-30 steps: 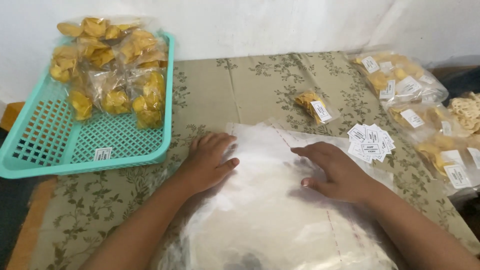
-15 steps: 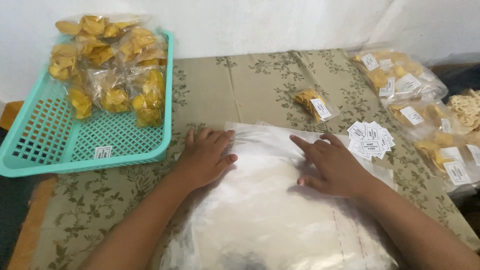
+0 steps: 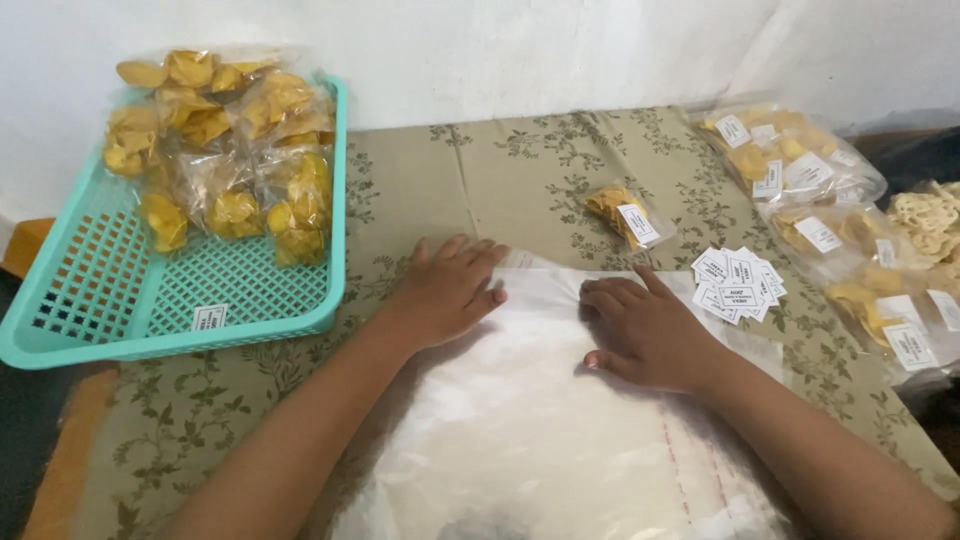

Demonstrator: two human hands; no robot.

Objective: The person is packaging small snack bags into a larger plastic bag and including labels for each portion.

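A turquoise mesh basket (image 3: 120, 300) is set well to the left of the left hand, at the table's left edge. Clear packets of yellow chips (image 3: 225, 140) are heaped in its far half, and a small white label (image 3: 209, 318) lies in its near corner.

The left hand (image 3: 448, 290) is laid flat, palm down, fingers together and extended, on the far left part of a stack of clear plastic bags (image 3: 530, 440). Nothing is enclosed by it; the stack is only pressed. The stack lies on the patterned tablecloth (image 3: 520, 170), directly under both hands and running back toward the person.

The right hand (image 3: 645, 330) rests just beside the left, apart from it by a narrow gap. Its fingers are curled, the tips pressed into the film at the far edge, where small wrinkles are gathered. Whether a sheet is pinched between the fingertips cannot be told.

The bags are judged to be very light, limp and slippery, and prone to cling or slide against one another. A hold is best taken at the far edge, one layer being pinched while the rest is held down flat.

Beyond the right hand, a single small chip packet (image 3: 628, 215) lies alone. To its right, a loose pile of white labels (image 3: 738, 283) is found, and further right, labelled chip packets (image 3: 800, 180) are stacked.
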